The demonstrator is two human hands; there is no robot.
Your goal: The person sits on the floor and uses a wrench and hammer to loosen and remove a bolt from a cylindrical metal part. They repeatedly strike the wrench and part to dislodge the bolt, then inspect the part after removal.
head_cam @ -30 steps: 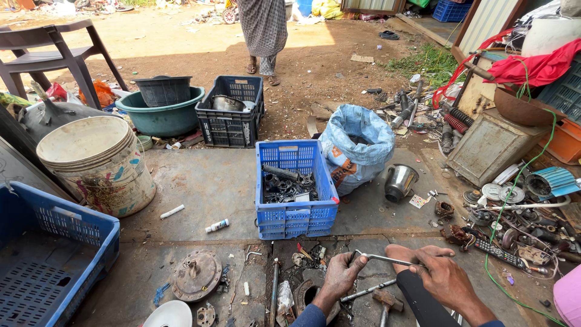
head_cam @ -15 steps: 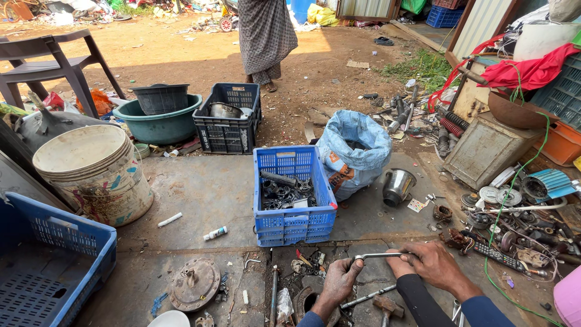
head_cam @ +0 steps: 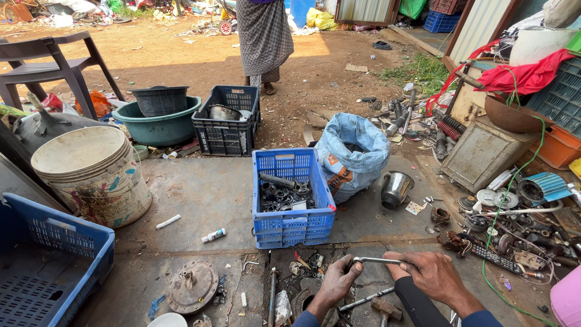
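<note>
Hands low at our frame's bottom edge, our left hand (head_cam: 336,284) and right hand (head_cam: 431,274) both clenched on a metal rod (head_cam: 376,260), blue crate (head_cam: 292,200) just ahead, bare concrete slab (head_cam: 206,194) leftward, dirt yard (head_cam: 181,60) beyond.

Left hand (head_cam: 336,283) fisted; right hand (head_cam: 431,274) clenched, fingers curled.
</note>
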